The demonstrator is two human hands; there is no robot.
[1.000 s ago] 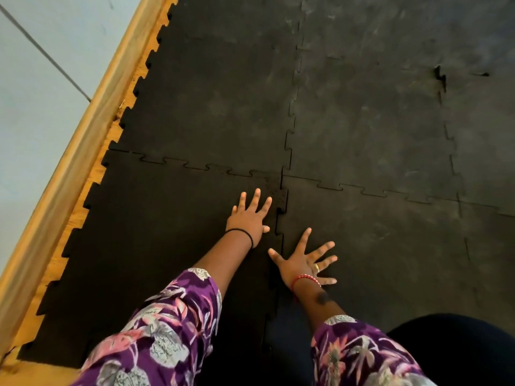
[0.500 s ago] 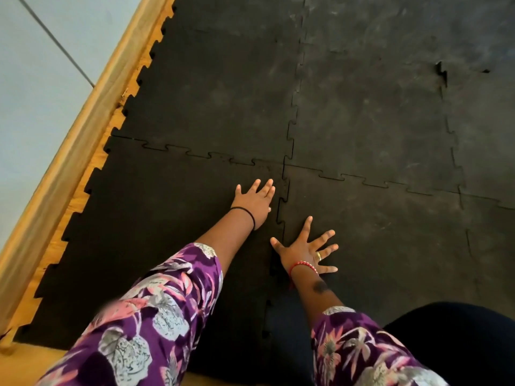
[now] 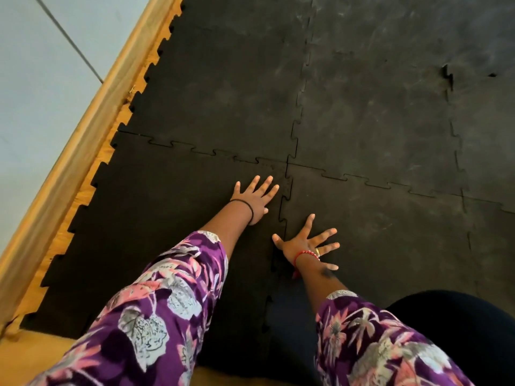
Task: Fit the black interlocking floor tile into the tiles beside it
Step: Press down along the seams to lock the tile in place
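Head view: left hand [image 3: 255,200] flat, fingers spread, on the black tile [image 3: 167,232] at the floor's wooden edge [image 3: 83,151]; right hand [image 3: 309,246] splayed on the neighbouring tile [image 3: 390,246]. Best press along the seam [image 3: 282,215], tab by tab.

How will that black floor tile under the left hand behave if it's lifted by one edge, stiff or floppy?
Probably it bends rather than staying rigid: the black floor tile looks like thin matte rubber lying flat. Likely heavy for its thickness, being broad. Unlikely to slide, since its toothed edges already mesh with the neighbouring tile beside the left hand.
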